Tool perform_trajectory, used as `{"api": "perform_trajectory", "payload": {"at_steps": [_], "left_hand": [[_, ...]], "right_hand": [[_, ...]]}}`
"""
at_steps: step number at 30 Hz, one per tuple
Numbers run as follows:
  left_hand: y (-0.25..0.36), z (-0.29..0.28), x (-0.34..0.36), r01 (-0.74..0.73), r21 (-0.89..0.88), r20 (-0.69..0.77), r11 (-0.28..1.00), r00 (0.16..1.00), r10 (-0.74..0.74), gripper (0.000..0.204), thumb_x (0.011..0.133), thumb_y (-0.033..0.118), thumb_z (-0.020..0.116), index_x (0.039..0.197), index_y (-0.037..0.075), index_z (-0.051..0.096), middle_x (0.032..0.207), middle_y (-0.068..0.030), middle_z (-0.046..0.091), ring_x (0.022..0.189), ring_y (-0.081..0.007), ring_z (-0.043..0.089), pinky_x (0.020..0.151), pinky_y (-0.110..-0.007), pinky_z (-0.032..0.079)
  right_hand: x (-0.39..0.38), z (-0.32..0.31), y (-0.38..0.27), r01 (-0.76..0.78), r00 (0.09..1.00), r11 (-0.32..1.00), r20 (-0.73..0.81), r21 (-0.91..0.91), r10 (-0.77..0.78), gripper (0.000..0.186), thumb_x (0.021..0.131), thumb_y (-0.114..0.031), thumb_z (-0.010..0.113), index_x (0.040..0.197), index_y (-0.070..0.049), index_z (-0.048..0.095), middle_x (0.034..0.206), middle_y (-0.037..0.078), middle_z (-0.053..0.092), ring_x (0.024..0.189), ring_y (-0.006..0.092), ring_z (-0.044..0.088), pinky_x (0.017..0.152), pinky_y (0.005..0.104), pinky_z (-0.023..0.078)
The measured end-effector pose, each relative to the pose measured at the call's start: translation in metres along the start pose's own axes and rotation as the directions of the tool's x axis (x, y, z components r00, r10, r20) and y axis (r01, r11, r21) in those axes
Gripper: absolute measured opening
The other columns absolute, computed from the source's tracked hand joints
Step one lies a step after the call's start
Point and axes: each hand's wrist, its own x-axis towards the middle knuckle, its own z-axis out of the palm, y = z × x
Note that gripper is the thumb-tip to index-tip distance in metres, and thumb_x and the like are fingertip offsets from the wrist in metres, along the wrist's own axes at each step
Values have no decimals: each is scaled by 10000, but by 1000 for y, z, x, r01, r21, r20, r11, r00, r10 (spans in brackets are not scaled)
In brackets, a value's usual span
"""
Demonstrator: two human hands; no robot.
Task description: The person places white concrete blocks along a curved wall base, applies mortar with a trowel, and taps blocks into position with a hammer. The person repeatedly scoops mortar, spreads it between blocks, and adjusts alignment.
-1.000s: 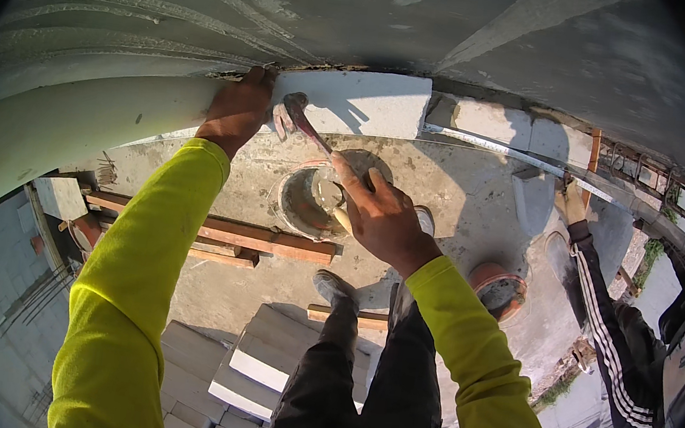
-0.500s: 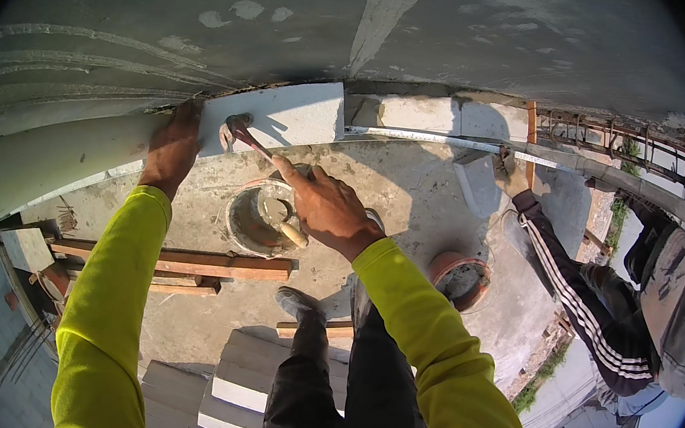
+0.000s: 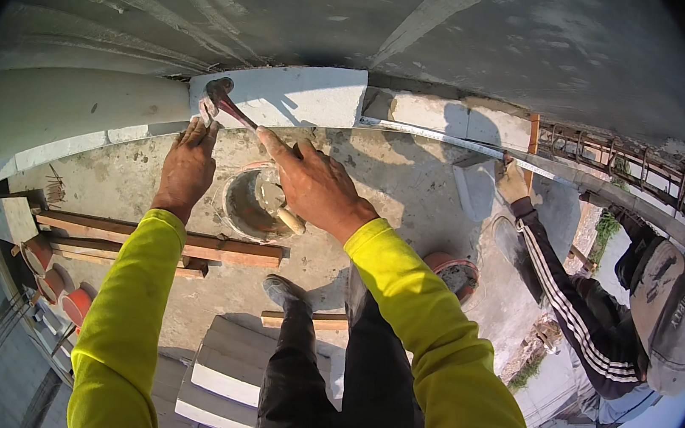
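Right hand (image 3: 316,187) is gripping the reddish-handled metal trowel (image 3: 228,104), fingers wrapped shut; its blade tip is touching the white rectangular masonry block (image 3: 289,94) set under the grey ceiling. Left hand (image 3: 187,169) is resting flat, fingers extended, below the block's left corner, holding nothing. Round mortar bucket (image 3: 254,203) below on the floor.

Matt white porous block (image 3: 288,96), rough grey concrete floor (image 3: 398,178) (dusty), metal trowel (image 3: 224,98).

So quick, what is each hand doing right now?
Left hand: open, fingers flat against the white block, holding nothing.
Right hand: closed on the handle of a trowel, blade at the block's left end.
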Motion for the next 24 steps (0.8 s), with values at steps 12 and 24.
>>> {"api": "perform_trajectory", "payload": {"at_steps": [12,24], "left_hand": [[1,3,0,-38,-92,-111,995,993,28,632,798,11,597,1424,10,513,1512,-203,469,1398,-353,458,1156,-410,396],[3,4,1,-12,-97,-95,995,995,3,639,800,12,607,1430,3,505,1537,-200,439,1422,-344,430,1163,-390,391]], "right_hand": [[3,-9,7,-57,992,998,112,16,55,695,924,-81,563,1568,-218,342,1146,275,599,973,449,653,856,512,532],[-2,-9,11,-139,987,989,94,57,134,698,924,-107,559,1570,-255,341,1168,317,609,1020,491,630,909,521,519]]}}
